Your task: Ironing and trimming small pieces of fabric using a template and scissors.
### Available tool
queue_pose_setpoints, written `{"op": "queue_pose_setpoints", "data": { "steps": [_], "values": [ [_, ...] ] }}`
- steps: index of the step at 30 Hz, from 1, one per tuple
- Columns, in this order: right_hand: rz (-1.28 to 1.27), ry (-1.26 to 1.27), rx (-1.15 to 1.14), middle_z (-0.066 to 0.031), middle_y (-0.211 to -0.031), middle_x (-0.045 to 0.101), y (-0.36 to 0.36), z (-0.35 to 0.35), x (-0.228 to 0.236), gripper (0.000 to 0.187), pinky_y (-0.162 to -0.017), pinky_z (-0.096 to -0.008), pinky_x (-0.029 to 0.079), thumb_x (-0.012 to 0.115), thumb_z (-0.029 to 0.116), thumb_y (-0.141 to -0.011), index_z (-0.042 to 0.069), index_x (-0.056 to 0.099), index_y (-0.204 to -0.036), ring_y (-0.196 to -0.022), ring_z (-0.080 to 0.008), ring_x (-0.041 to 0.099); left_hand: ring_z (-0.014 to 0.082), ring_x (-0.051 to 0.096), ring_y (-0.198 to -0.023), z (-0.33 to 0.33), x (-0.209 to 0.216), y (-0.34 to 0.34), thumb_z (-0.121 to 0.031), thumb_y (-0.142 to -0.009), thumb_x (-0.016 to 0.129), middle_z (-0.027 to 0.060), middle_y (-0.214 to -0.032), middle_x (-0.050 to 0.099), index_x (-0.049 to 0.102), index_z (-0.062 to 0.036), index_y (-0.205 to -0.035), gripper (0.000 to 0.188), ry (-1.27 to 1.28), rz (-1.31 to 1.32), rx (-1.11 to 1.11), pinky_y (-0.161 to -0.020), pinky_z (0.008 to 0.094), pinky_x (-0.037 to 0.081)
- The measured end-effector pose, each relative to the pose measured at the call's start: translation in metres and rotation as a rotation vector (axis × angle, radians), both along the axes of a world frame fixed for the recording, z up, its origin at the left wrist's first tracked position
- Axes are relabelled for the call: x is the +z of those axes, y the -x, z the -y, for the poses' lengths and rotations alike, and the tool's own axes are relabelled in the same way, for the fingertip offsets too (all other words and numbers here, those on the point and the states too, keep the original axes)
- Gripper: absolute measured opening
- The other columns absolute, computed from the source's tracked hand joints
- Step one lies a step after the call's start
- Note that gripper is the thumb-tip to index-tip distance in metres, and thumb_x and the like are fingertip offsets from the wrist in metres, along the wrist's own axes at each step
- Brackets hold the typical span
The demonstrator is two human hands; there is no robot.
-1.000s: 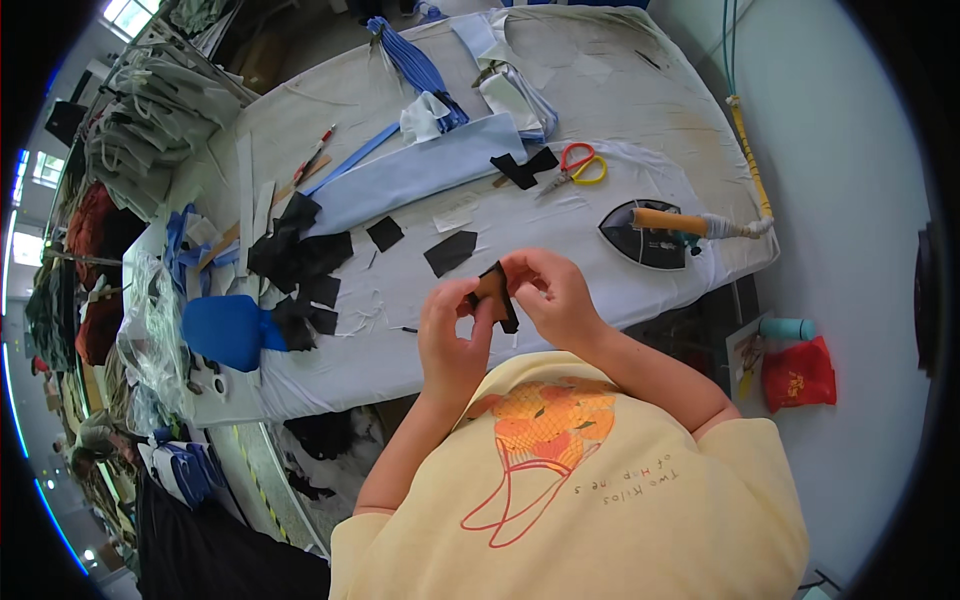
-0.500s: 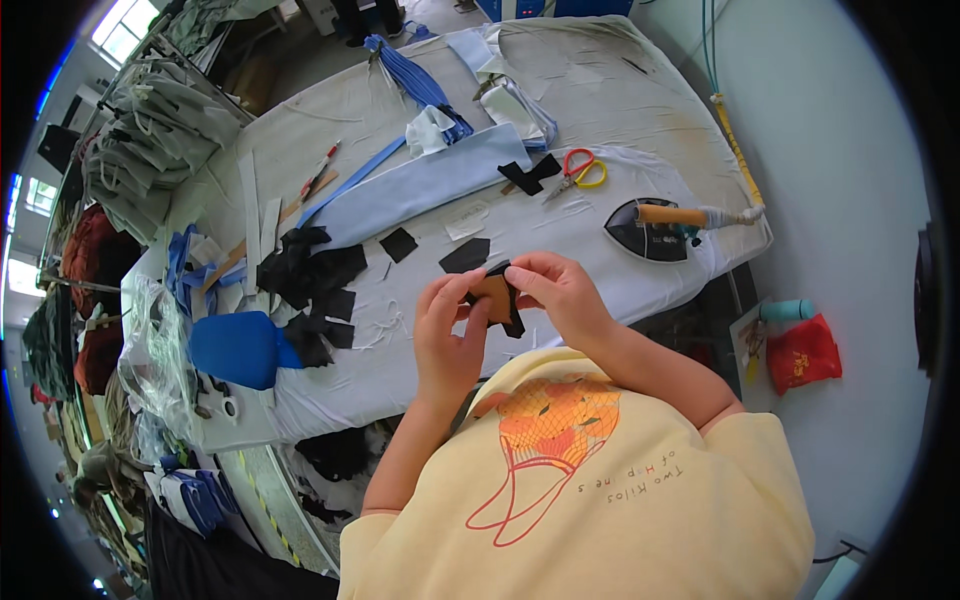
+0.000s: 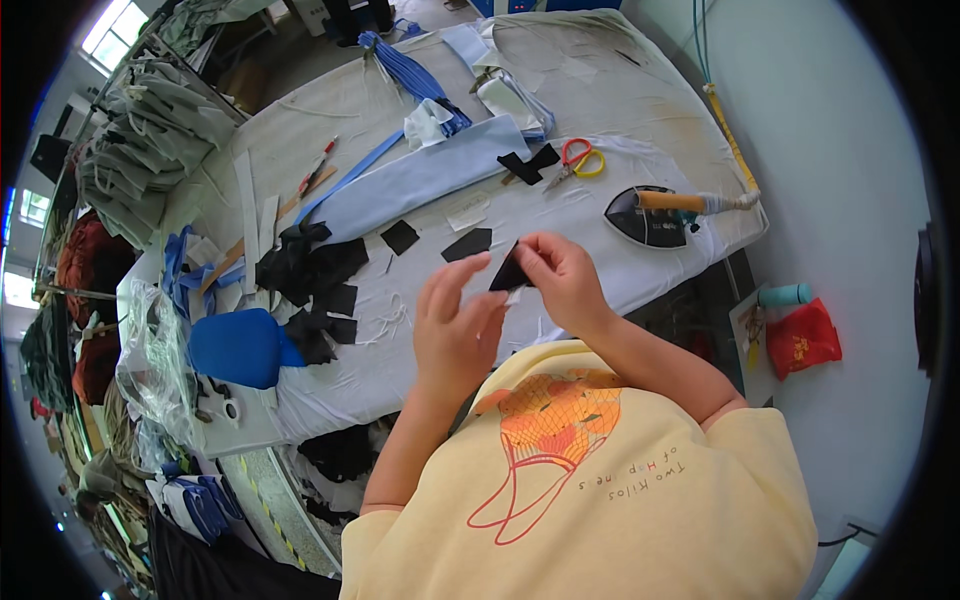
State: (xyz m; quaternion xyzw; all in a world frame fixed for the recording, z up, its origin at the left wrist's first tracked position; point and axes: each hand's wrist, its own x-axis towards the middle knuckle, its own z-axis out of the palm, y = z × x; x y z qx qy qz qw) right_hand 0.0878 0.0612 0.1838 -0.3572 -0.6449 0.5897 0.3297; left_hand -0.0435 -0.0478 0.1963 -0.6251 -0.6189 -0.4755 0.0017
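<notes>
Black cloth (image 3: 508, 275) is above the surface (image 3: 340, 385), pinched in your right hand (image 3: 572, 287). Your left hand (image 3: 455, 310) is beside it, fingers parted; whether its thumb touches, I cannot tell. This work seems unfinished, and more black pieces (image 3: 467, 244) lie beyond.

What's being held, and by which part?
Black cloth, pinched near its upper end by the right grip; whether the left grip holds it too is unclear.
</notes>
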Motion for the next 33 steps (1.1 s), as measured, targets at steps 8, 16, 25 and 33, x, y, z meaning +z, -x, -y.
{"op": "queue_pose_setpoints", "data": {
  "steps": [8,16,25,33],
  "values": [
    [-0.015,0.240,-0.527,-0.0034,-0.086,0.061,-0.019,-0.055,-0.086,0.030,-0.072,-0.0284,0.046,0.055,0.030,-0.101,0.001,0.062,-0.106,-0.079,-0.0123,0.055,0.0222,0.066,-0.099,0.026,-0.027,-0.011,-0.005,-0.081,0.072,0.0051,-0.110,0.070,0.063,-0.0095,-0.084,0.010,-0.163,-0.285,-0.128,-0.092,0.0404,0.050],
    [0.104,0.183,-0.202,-0.0029,-0.092,0.063,-0.044,-0.057,-0.058,0.025,-0.079,-0.0251,0.046,0.058,0.024,-0.100,0.002,0.062,-0.109,-0.085,-0.0096,0.055,0.0294,0.056,-0.124,0.035,-0.181,0.053,-0.024,-0.091,0.072,0.0199,-0.136,0.056,0.050,0.0032,-0.135,0.057,0.389,0.299,0.458,-0.102,0.0402,0.045],
    [0.153,0.505,0.320,-0.0055,-0.089,0.065,-0.056,-0.072,-0.039,0.024,-0.069,-0.0302,0.054,0.058,0.024,-0.100,0.003,0.060,-0.109,-0.082,-0.0154,0.066,0.0089,0.064,-0.089,-0.068,-0.109,-0.035,-0.017,-0.092,0.070,0.0008,-0.101,0.068,0.062,-0.0049,-0.118,0.029,0.568,1.256,-0.064,-0.076,0.0227,0.051],
    [0.146,0.806,0.248,-0.0018,-0.089,0.064,-0.109,-0.108,-0.078,0.019,-0.067,-0.0259,0.056,0.070,0.017,-0.091,0.007,0.061,-0.105,-0.076,-0.0120,0.066,0.0076,0.062,-0.080,-0.093,-0.107,-0.085,-0.015,-0.094,0.068,0.0016,-0.092,0.066,0.061,-0.0045,-0.106,0.017,0.405,1.427,0.237,-0.068,0.0228,0.052]
  ]
}}
